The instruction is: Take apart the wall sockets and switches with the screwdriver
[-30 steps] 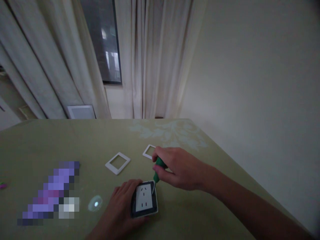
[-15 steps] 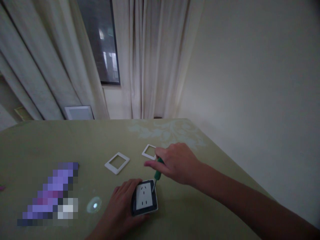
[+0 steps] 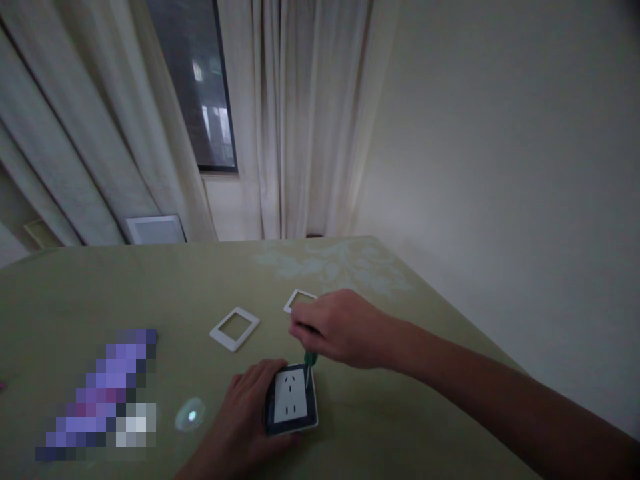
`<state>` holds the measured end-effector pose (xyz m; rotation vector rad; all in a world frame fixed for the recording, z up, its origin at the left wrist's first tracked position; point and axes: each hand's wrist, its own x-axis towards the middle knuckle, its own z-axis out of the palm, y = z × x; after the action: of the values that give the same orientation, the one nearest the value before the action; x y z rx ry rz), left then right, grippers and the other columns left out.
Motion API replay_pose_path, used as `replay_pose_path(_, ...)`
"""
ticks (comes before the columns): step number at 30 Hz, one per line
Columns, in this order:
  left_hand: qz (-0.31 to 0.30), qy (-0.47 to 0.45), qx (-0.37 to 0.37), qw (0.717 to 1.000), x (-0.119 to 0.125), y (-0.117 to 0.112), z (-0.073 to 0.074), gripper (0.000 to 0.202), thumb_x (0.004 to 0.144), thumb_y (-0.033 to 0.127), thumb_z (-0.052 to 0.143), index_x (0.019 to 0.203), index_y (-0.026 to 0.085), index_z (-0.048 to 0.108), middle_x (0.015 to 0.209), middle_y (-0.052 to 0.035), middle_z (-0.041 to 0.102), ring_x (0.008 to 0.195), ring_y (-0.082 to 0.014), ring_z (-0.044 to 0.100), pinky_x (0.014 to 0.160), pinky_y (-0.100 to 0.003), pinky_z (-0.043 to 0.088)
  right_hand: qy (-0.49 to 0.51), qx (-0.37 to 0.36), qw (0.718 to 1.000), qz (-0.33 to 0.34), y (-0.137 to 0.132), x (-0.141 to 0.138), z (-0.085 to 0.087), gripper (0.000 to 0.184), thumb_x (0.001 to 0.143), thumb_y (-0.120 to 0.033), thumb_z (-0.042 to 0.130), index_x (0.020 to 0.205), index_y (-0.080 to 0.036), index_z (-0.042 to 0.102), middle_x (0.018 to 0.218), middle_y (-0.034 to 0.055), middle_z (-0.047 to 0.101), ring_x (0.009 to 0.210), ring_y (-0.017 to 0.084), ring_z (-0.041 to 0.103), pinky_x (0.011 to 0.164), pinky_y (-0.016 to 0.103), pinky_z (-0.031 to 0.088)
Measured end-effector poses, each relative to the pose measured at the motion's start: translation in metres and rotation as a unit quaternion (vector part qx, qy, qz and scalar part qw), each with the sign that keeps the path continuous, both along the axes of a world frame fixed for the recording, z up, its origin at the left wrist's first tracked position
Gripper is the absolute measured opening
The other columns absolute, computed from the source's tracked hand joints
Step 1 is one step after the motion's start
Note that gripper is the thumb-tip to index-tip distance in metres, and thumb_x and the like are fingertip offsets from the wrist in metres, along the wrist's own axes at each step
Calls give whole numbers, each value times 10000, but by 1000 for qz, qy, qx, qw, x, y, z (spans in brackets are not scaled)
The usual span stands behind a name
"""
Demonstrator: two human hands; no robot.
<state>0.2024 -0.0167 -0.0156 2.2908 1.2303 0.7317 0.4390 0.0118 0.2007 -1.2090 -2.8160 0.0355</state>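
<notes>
My left hand (image 3: 250, 407) grips a wall socket (image 3: 291, 397) from its left side, holding it down on the table. The socket has a white face with slots and a dark surround edged in white. Closed around the handle of a green screwdriver (image 3: 311, 359) is my right hand (image 3: 335, 327). The screwdriver's shaft points down to the dark right border of the socket; the exact contact of its tip is too small to tell. A white square frame (image 3: 234, 329) lies beyond my left hand. Behind my right hand sits another white frame (image 3: 300, 293), partly covered.
A green cloth covers the table (image 3: 150, 287). At the left lies a purple, pixelated long thing (image 3: 105, 387), with a blurred whitish thing beside it. Curtains (image 3: 300, 133) and a window stand behind the table. The wall (image 3: 500, 167) runs along the right edge.
My right hand has turned, its fingers now wrapped round the screwdriver handle where the thumb was stretched out before. The socket stays in my left hand. The view has shifted slightly.
</notes>
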Motion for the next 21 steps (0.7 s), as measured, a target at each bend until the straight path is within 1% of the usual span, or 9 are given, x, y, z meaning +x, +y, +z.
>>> replay_pose_path(2, 0, -2, 5, 1000, -1, 0, -2, 843, 690, 353, 930, 1468, 292, 610, 1448, -126, 742, 1307, -420, 706, 1104, -560, 544, 48, -31, 992, 110, -2, 5, 2, 194, 1116, -291, 534, 1186, -181, 679, 1049, 81, 789, 930, 211, 682, 813, 310, 443)
replay_pose_path(3, -2, -3, 5, 1000, -1, 0, -3, 845, 692, 359, 933, 1469, 292, 606, 1451, -124, 740, 1312, -418, 704, 1108, -565, 543, 72, -39, 989, 123, -3, 7, 2, 194, 1083, -253, 567, 1230, -170, 661, 1098, 91, 786, 959, 213, 682, 839, 313, 454)
replay_pose_path(6, -7, 1, -1, 1000, -2, 1, -1, 856, 688, 369, 938, 1473, 284, 606, 1458, -130, 736, 1319, -424, 700, 1104, -578, 550, 88, -45, 995, 32, -6, 12, 1, 276, 988, -371, 715, 1172, -168, 686, 945, 60, 778, 797, 208, 665, 708, 300, 410)
replay_pose_path(9, -1, 9, -11, 1000, 0, 1, 4, 863, 666, 374, 943, 1461, 271, 623, 1433, -139, 748, 1302, -437, 706, 1088, -590, 557, 47, -22, 998, -35, -7, 13, -1, 351, 1049, -520, 655, 959, -186, 712, 749, 30, 723, 653, 186, 601, 632, 305, 304)
replay_pose_path(12, -4, 8, -16, 1000, 2, 1, 6, 848, 655, 354, 940, 1439, 265, 631, 1406, -137, 759, 1262, -428, 725, 1073, -575, 563, 53, -29, 996, 63, -9, 15, 1, 236, 1128, -318, 527, 1032, -184, 696, 859, 44, 756, 759, 188, 637, 713, 308, 384)
replay_pose_path(14, -8, -1, -11, 1000, 3, 1, 6, 838, 651, 320, 929, 1433, 276, 630, 1399, -125, 764, 1241, -415, 736, 1069, -559, 565, 67, -55, 987, 136, -10, 16, 5, 146, 1095, -230, 550, 1152, -176, 672, 1004, 66, 779, 903, 196, 676, 812, 303, 440)
replay_pose_path(15, -8, -5, -8, 1000, 3, 1, 6, 839, 648, 311, 927, 1432, 283, 629, 1397, -118, 765, 1239, -411, 737, 1070, -553, 565, 64, -59, 987, 136, -10, 16, 6, 157, 1086, -238, 563, 1189, -175, 663, 1037, 75, 784, 929, 204, 686, 814, 304, 447)
replay_pose_path(19, -4, -9, -1, 1000, 2, 1, 2, 842, 655, 330, 929, 1441, 305, 630, 1425, -109, 755, 1286, -421, 714, 1093, -554, 555, -20, 4, 998, -52, -9, 11, 7, 409, 1122, -549, 512, 1058, -194, 705, 826, 71, 767, 692, 223, 655, 614, 317, 321)
replay_pose_path(21, -3, -5, 1, 1000, 1, 1, 0, 818, 686, 360, 921, 1447, 305, 626, 1431, -119, 752, 1293, -430, 711, 1097, -571, 553, -36, 18, 998, -49, -8, 10, 8, 422, 1147, -529, 466, 1022, -203, 703, 787, 53, 753, 664, 209, 636, 608, 318, 299)
